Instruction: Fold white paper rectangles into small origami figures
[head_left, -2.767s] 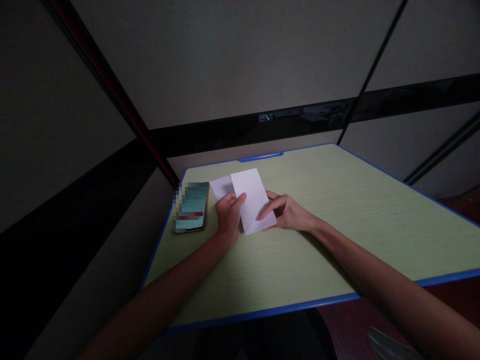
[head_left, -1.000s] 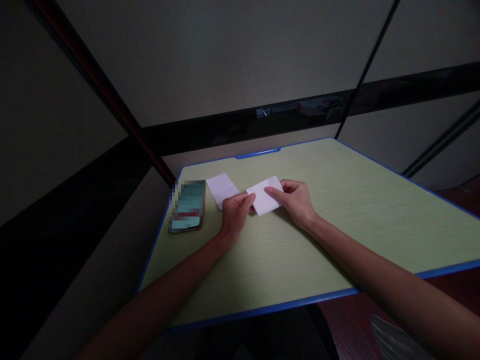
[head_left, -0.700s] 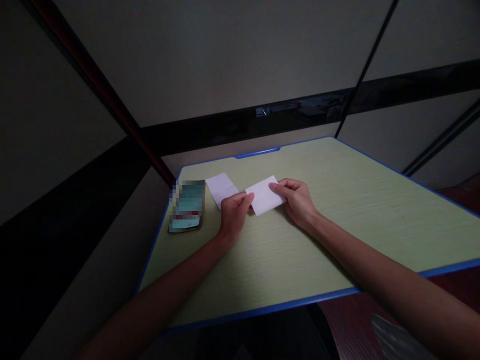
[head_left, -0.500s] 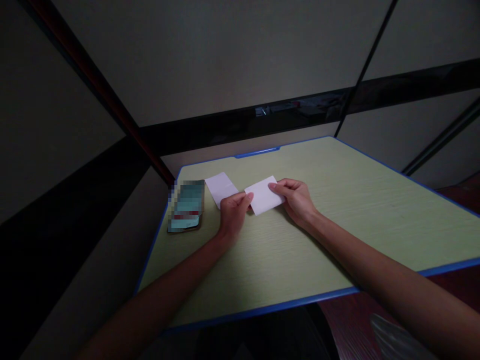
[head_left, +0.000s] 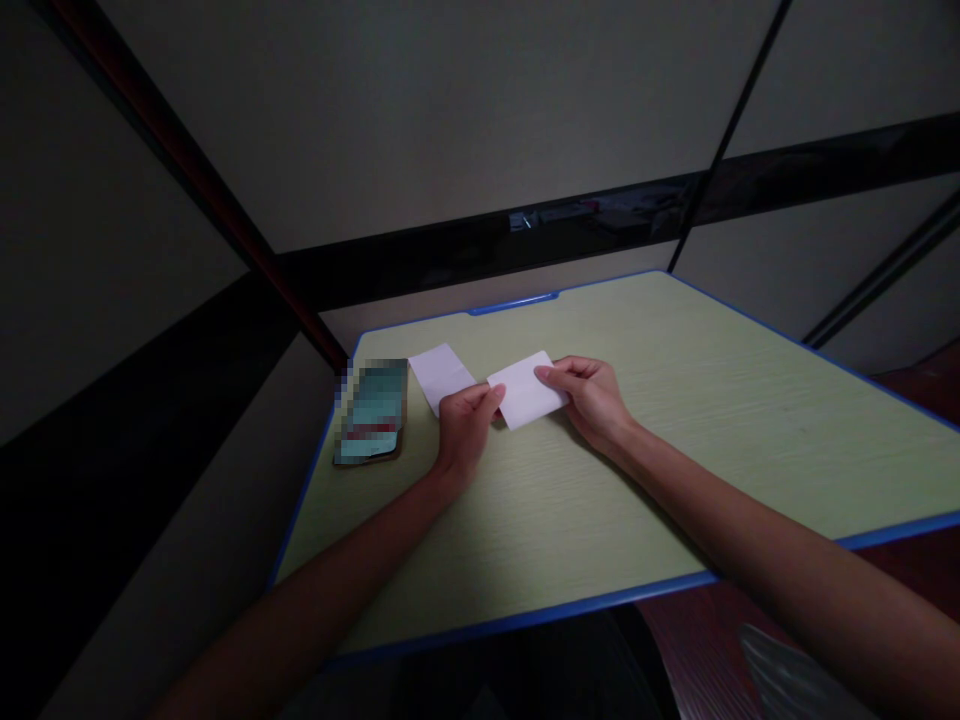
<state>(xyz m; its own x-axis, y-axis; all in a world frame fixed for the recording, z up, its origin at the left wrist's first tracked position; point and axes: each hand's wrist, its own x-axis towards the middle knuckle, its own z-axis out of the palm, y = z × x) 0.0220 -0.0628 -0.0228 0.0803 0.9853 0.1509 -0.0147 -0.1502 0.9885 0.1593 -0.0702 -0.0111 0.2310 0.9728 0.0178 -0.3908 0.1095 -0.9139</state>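
A small white piece of paper (head_left: 526, 393) is held between both hands over the table. My left hand (head_left: 465, 428) pinches its left edge, thumb on top. My right hand (head_left: 595, 398) grips the right end, with the thumb on the upper face and the fingers behind it. Another white sheet (head_left: 438, 374) lies flat on the table just beyond my left hand, which partly covers its near corner. The fingers under the held paper are mostly hidden.
On the left side of the light green table (head_left: 720, 430) lies a phone (head_left: 375, 405), its screen blurred out. Blue trim (head_left: 585, 607) runs round the tabletop. Behind it stand panelled doors with a glossy black band (head_left: 450, 250).
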